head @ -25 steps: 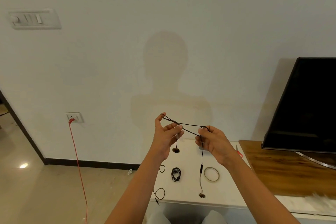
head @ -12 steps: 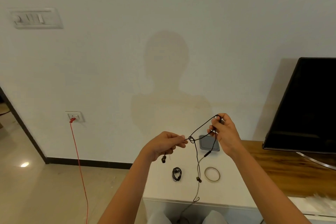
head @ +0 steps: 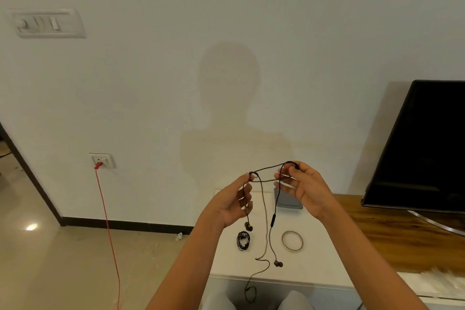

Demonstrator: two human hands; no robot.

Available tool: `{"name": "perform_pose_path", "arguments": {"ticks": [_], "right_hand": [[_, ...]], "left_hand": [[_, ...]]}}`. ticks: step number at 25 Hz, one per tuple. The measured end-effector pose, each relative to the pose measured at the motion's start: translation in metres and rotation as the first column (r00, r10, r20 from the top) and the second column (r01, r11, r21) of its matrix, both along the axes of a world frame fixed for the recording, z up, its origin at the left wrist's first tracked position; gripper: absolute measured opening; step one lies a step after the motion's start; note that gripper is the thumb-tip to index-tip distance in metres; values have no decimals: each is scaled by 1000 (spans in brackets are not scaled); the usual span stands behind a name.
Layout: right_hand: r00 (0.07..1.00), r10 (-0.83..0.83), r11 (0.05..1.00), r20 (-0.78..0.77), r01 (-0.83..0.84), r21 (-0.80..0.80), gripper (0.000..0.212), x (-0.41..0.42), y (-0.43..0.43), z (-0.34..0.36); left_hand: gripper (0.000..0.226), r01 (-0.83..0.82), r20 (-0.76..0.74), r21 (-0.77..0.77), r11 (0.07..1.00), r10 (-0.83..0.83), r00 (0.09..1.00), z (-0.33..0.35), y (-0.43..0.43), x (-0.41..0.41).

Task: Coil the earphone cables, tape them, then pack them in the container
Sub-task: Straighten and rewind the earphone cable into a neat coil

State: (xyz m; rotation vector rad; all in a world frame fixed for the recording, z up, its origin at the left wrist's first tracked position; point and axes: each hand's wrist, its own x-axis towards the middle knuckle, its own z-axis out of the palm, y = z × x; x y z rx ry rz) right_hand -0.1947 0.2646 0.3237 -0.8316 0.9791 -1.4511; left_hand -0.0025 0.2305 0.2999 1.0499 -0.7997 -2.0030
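The left hand (head: pixel 235 205) has risen toward the right hand (head: pixel 305 190), and the fingers (head: pixel 245 181) of both pinch the earphone cable (head: pixel 270 167) above the middle of the tabletop (head: pixel 314 268), its ends trailing to the front edge; equal, untwisted loops should coil best.

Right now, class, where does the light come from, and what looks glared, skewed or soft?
Head view: the person's shadow on the wall ahead puts the light behind them; a glare spot shines on the floor; the switch plate looks skewed; the thin earphone cable reads soft.
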Motion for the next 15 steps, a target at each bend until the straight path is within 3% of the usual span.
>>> {"name": "perform_pose_path", "arguments": {"ticks": [3,6,8,11,15], "right_hand": [[995,-30,999,-100,28,-14,17,3,3,-3],[998,-21,1000,-59,21,3,18,7,3,-4],[1000,6,1000,-21,-5,19,17,8,3,-4],[999,-2,1000,-45,3,30,15,9,5,-4],[997,11,999,73,-13,36,11,8,7,0]], "left_hand": [[11,-39,-182,17,999,42,983,4,-2,4],[20,-63,-285,22,998,67,956,7,0,4],[28,-58,-274,-1,998,55,960,9,1,6],[18,-108,-150,-122,987,90,985,8,0,8],[17,-250,-174,-196,948,217,961,8,-4,10]]}}
